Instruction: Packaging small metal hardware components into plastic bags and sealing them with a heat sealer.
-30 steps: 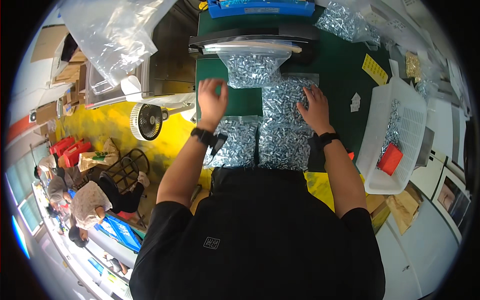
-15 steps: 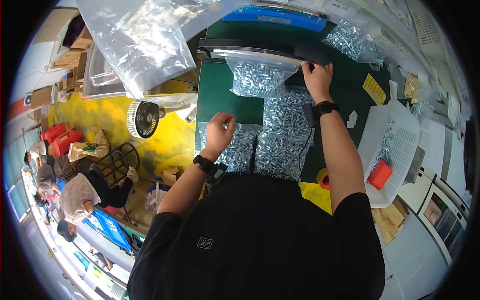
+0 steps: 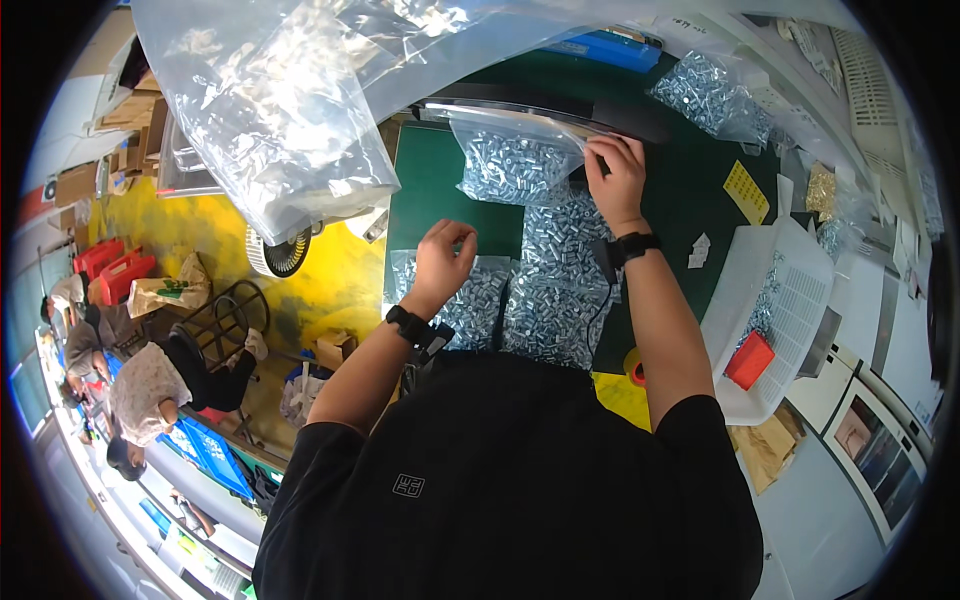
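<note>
A: Right hand (image 3: 617, 178) — pose?

B: Arm stretched forward over the green mat (image 3: 430, 185), wrist straight, black watch on it. Fingers curled and pinched on the top edge of the clear bag of small metal parts (image 3: 515, 165), at the bag's right corner. The bag lies at the mat's far edge, its mouth against the black sealer bar (image 3: 560, 100).

A: Left hand (image 3: 443, 258)?

B: Elbow bent, forearm angled up toward the mat. Fingers loosely curled, holding nothing, hovering over the near-left filled bag (image 3: 455, 300) on the mat.

A: Surroundings?

B: More filled bags (image 3: 560, 280) cover the mat's near side. A white tray (image 3: 790, 300) with a red scoop (image 3: 750, 360) sits right of the mat. A small fan (image 3: 280, 250) stands left of it.
</note>
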`<state>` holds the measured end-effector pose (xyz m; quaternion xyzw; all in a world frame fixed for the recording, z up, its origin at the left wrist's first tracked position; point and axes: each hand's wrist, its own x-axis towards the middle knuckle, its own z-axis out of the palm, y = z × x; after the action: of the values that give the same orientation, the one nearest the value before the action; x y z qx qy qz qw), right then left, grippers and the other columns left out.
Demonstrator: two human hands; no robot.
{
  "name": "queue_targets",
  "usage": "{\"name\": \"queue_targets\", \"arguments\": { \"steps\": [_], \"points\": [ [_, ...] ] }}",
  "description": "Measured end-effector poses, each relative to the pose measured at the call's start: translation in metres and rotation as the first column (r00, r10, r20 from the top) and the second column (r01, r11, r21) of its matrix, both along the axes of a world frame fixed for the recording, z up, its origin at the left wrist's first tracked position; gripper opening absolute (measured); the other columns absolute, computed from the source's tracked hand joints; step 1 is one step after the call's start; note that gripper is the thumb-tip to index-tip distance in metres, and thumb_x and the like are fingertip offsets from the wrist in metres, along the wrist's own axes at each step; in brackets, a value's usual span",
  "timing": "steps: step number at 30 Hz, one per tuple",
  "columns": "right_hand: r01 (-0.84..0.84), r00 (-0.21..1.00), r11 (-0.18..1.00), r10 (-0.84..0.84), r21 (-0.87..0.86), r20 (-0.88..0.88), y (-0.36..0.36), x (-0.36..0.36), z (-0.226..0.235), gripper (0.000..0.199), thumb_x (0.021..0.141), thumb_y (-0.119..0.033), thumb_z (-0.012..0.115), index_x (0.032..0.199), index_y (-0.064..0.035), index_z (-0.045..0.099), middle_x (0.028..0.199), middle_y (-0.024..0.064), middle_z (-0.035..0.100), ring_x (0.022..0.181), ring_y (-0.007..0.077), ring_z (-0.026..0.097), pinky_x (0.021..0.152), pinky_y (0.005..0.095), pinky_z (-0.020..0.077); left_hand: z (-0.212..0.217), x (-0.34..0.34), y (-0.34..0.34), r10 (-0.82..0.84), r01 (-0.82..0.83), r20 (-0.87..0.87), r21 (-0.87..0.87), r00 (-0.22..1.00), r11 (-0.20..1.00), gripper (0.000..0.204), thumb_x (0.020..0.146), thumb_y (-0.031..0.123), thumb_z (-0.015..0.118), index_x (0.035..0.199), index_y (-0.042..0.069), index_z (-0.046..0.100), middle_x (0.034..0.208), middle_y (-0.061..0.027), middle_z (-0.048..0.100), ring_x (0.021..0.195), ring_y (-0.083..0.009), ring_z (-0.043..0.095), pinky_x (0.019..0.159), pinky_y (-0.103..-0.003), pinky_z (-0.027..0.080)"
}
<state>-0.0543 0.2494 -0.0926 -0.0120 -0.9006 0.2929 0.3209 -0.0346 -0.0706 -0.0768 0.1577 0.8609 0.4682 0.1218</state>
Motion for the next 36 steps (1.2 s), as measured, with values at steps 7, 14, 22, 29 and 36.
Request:
{"name": "queue_targets", "arguments": {
  "steps": [7,14,22,29,36],
  "points": [
    [0.072,0.974,0.992,-0.092,0.1,0.209,-0.01,-0.008,0.005,0.007,0.082,-0.009,0.078,0.088,-0.0085,0.076,0.094,0.0053,0.073,0.095,0.0269,0.064,0.089,0.0384,0.0491,-0.004,-0.001,0.017,-0.02,0.02,0.048,0.003,0.999,1.0,0.01,0.09,0.008,0.066,0.093,0.0,0.071,0.086,-0.0132,0.069,0.076,-0.0249,0.068,0.069,-0.034,0.054],
    [-0.049,0.995,0.991,0.038,0.125,0.09,-0.015,0.004,0.01,0.006,0.079,-0.008,0.081,0.082,-0.0081,0.076,0.088,0.0049,0.067,0.096,0.0295,0.062,0.09,0.041,0.0494,-0.005,-0.02,0.021,0.029,-0.03,0.036,0.018,0.999,0.999,0.011,0.089,0.009,0.067,0.091,0.0,0.072,0.085,-0.0131,0.068,0.076,-0.0251,0.067,0.069,-0.035,0.054],
    [-0.053,0.992,0.999,0.053,-0.004,0.114,-0.017,0.033,0.005,0.009,0.083,-0.009,0.08,0.09,-0.0054,0.075,0.088,0.0047,0.065,0.098,0.0261,0.061,0.086,0.0388,0.0514,-0.053,-0.071,0.02,0.167,-0.171,-0.056,-0.074,0.984,0.982,0.025,0.089,0.014,0.072,0.109,0.0,0.069,0.1,-0.0144,0.07,0.083,-0.024,0.069,0.077,-0.035,0.055],
    [0.313,0.913,0.685,-0.027,-0.658,0.407,-0.019,0.055,-0.043,0.028,0.091,-0.017,0.078,0.112,-0.002,0.069,0.103,0.0058,0.069,0.107,0.0199,0.063,0.09,0.0355,0.0511,-0.079,-0.093,0.022,-0.149,0.14,0.026,0.223,0.988,0.965,0.068,0.086,0.034,0.083,0.135,-0.004,0.054,0.12,-0.0177,0.069,0.108,-0.024,0.067,0.098,-0.036,0.052],
    [0.084,0.886,0.767,0.235,-0.636,0.4,-0.064,0.04,-0.035,0.059,0.08,-0.035,0.087,0.121,0.0006,0.065,0.121,0.0147,0.07,0.109,0.0263,0.068,0.097,0.0366,0.051,-0.041,-0.103,0.031,-0.214,0.172,0.296,0.161,0.931,0.972,0.087,0.077,0.048,0.088,0.134,-0.007,0.052,0.123,-0.0198,0.068,0.114,-0.0268,0.065,0.101,-0.038,0.049]
  ]
}}
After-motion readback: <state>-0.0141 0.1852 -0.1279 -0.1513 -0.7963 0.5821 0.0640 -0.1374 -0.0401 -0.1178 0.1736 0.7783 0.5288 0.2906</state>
